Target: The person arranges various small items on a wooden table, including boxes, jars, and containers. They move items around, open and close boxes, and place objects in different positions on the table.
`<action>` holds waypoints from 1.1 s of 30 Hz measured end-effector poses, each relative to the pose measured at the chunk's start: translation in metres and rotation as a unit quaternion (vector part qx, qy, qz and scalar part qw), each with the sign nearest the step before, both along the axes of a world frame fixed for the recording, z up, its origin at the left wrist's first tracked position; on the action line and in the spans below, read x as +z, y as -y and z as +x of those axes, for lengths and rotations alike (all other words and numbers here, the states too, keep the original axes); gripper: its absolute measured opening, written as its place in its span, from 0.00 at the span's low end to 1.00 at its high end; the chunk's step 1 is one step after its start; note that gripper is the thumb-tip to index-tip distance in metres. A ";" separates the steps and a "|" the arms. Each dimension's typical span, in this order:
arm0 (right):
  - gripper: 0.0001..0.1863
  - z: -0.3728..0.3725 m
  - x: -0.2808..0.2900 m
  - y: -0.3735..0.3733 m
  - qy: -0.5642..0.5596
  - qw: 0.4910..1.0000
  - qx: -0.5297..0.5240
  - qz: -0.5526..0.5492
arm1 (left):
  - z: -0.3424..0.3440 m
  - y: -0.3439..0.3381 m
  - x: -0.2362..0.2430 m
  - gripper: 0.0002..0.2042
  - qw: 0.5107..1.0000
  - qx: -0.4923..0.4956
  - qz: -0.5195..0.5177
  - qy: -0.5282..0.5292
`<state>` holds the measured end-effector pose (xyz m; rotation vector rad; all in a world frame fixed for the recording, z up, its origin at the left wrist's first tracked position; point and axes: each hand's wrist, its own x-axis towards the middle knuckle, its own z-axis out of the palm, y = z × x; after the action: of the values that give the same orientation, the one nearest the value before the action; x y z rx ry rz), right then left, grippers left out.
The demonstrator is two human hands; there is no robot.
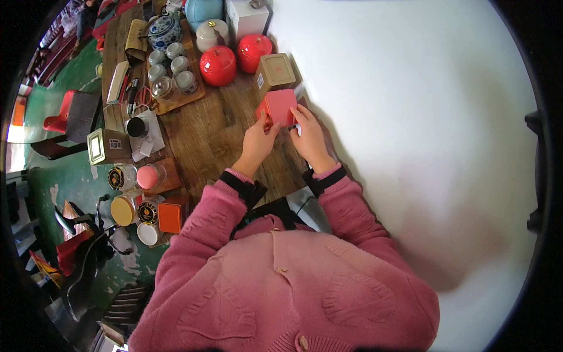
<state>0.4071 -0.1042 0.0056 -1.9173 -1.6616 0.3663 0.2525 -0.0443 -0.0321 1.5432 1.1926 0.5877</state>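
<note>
Between my two hands is a red square tin [280,107] with a lighter, pinkish-red top, near the wall side of the wooden table. My left hand [258,141] grips its near left edge, thumb and fingers closed on it. On the tin's right side, my right hand [309,136] closes its fingers against the edge. Right behind the tin stands a gold-brown square tin [275,71]. Two round red lidded jars [218,66] sit farther back. Part of the red tin's lower sides is hidden by my fingers.
A white wall [410,117] bounds the right side. At the far left, a wooden tray [190,88] carries several small cups and a blue-and-white teapot [165,31]. Scissors [142,98] and pens lie beside it. Jars, an orange tin [170,217] and a gold tin [108,146] line the left edge.
</note>
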 end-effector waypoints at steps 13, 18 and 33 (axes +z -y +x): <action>0.28 0.011 -0.012 -0.006 0.019 0.999 -0.028 -0.005 | 0.024 0.003 -0.012 0.20 0.997 0.042 0.044 0.040; 0.29 0.011 -0.013 -0.008 0.028 0.999 -0.035 -0.004 | 0.026 -0.002 -0.014 0.20 0.997 0.040 0.060 0.029; 0.27 0.003 -0.006 -0.004 0.026 0.999 -0.029 0.000 | 0.012 0.003 0.003 0.25 0.999 0.040 -0.006 0.005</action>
<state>0.4102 -0.1001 -0.0008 -1.9849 -1.6358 0.2956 0.2649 -0.0469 -0.0289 1.4862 1.2536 0.6397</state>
